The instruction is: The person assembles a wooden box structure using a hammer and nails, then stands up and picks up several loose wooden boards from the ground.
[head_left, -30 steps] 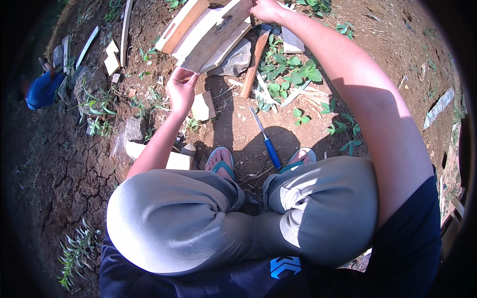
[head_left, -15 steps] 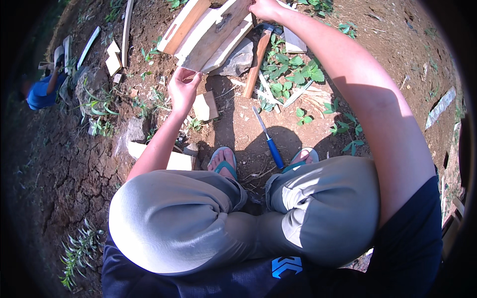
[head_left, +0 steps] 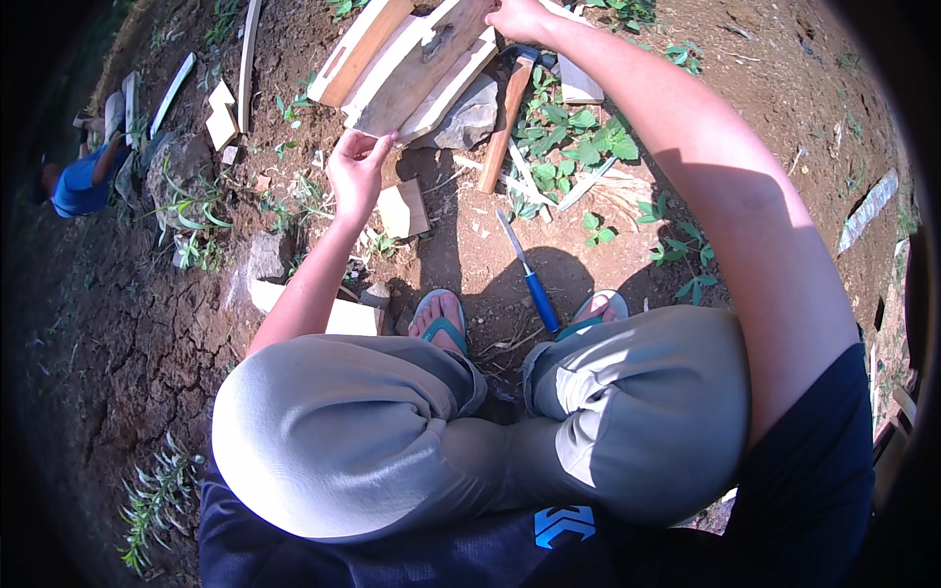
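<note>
My left hand [head_left: 357,174] pinches the near end of a wooden board [head_left: 420,71], its thumb and fingers closed on the edge. At the board's far end, my right hand [head_left: 520,20] grips the corner, its fingertips partly cut off by the upper edge of the picture. Beneath and beside that board lie other planks, among them one with a slot [head_left: 365,51], resting by a grey rock [head_left: 469,116]. A hammer [head_left: 508,122] with a wooden handle leans just right of the rock. Nearer to me, a chisel-like tool with a blue handle [head_left: 542,302] lies on the soil.
Wood offcuts [head_left: 404,209] lie below my left hand, with another block [head_left: 353,318] by my left foot. Green plants [head_left: 578,147] grow right of the hammer. At the far left, a person in a blue shirt [head_left: 86,184] is near a large rock [head_left: 181,176].
The held board has tilted slightly, showing more of its broad face. Both hands have shifted a little to the left with it. The person at the far left has moved slightly.
</note>
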The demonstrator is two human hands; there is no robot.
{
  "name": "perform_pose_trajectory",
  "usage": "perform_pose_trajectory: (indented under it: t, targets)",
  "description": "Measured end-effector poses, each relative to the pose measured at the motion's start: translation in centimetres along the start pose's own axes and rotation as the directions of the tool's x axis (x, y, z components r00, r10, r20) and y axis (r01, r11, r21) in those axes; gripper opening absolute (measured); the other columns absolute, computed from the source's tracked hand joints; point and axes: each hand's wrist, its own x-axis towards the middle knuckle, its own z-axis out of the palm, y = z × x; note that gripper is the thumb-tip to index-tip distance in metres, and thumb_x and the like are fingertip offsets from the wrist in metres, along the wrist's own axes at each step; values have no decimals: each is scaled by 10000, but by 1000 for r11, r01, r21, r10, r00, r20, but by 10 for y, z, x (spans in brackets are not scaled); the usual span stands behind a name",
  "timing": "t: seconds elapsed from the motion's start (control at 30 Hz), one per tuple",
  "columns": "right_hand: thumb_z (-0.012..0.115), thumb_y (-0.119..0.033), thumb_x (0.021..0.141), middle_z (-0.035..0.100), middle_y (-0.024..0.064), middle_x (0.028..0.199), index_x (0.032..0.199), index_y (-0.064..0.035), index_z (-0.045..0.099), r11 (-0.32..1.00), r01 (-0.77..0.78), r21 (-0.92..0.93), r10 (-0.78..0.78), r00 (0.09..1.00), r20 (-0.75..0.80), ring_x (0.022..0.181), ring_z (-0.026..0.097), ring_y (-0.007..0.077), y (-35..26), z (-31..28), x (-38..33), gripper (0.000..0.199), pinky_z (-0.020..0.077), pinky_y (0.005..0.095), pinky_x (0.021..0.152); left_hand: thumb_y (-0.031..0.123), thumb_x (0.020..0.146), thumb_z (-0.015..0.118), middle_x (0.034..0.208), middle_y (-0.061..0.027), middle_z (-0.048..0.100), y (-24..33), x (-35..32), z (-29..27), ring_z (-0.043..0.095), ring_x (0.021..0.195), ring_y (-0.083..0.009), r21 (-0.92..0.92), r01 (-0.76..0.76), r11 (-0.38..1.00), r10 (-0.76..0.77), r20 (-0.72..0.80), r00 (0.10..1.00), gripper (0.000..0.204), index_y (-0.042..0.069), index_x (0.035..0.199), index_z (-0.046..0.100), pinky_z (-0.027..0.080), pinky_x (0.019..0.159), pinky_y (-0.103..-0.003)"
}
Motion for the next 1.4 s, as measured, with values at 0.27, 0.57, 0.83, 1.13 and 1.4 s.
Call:
perform_pose_trajectory:
  t: [0.27, 0.57, 0.83, 1.13, 1.4]
  targets:
    - [684, -417, 855, 683, 233, 1163, 1532, -274, 408, 925, -225, -306, 273, 954, 124, 1093, 651, 399, -101, -37, -40, 744, 515, 472, 953, 267, 871, 832, 823, -98, 733, -18, -5, -12, 699, 786, -152, 24, -14, 1000, 15, -59, 998, 330, 14, 875, 619, 544, 735, -312]
    - [666, -508, 823, 688, 223, 1148, 1544, -271, 379, 858, -203, -472, 306, 939, 154, 1093, 658, 385, -133, -50, -58, 811, 521, 483, 940, 271, 885, 818, 828, -114, 725, -19, -9, -15, 701, 786, -170, 27, 9, 1000, -7, -71, 997, 344, -1, 889, 608, 555, 737, -327]
    - [647, -582, 797, 688, 213, 1153, 1557, -267, 349, 834, -200, -515, 339, 921, 191, 1106, 659, 372, -146, -59, -64, 875, 525, 490, 935, 271, 897, 807, 843, -126, 730, -24, -9, -15, 708, 795, -178, 7, -7, 1000, 8, -69, 998, 337, -6, 911, 615, 555, 723, -334]
    - [638, -581, 803, 681, 210, 1175, 1566, -271, 337, 826, -172, -537, 311, 933, 181, 1113, 655, 371, -133, -50, -58, 877, 519, 497, 948, 283, 916, 789, 847, -127, 734, -20, -10, -15, 708, 810, -181, 22, -18, 1000, 20, -67, 998, 337, -6, 929, 617, 552, 734, -346]
    - [629, -578, 792, 719, 172, 1032, 1571, -240, 337, 849, -172, -499, 328, 912, 245, 998, 695, 313, -139, -61, -60, 898, 546, 455, 871, 284, 916, 789, 834, -124, 733, -25, -8, -13, 702, 805, -174, -24, -39, 999, 37, -74, 997, 342, 3, 909, 594, 544, 740, -335]
